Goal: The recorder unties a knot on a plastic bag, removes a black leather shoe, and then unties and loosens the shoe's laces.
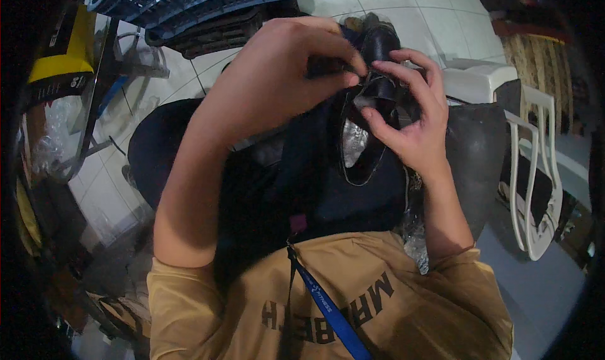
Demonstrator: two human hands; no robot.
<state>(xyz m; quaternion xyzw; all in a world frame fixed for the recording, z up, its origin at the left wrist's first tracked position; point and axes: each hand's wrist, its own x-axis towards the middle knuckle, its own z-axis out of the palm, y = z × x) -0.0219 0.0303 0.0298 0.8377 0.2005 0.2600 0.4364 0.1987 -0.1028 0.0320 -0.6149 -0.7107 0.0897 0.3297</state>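
A black leather shoe (pixel 382 45) rests over my lap, its toe pointing away from me and its opening towards me. Inside the opening shows a worn silvery insole (pixel 354 139). My right hand (pixel 419 117) grips the shoe from the right, with the thumb at the opening and the fingers curled over the upper. From the left, my left hand (pixel 302 51) reaches across and pinches thumb and forefinger together close to the upper. What that pinch holds is too small to make out. Thin pale lines, perhaps thread, show near the fingertips.
Blue and black plastic crates (pixel 208 7) stand on the tiled floor ahead. To the right are a white plastic chair (pixel 535 171) and a dark grey padded surface (pixel 472 165). A yellow and black bag (pixel 60 64) and a metal frame (pixel 94 114) are at left. A blue lanyard (pixel 328 306) hangs from me.
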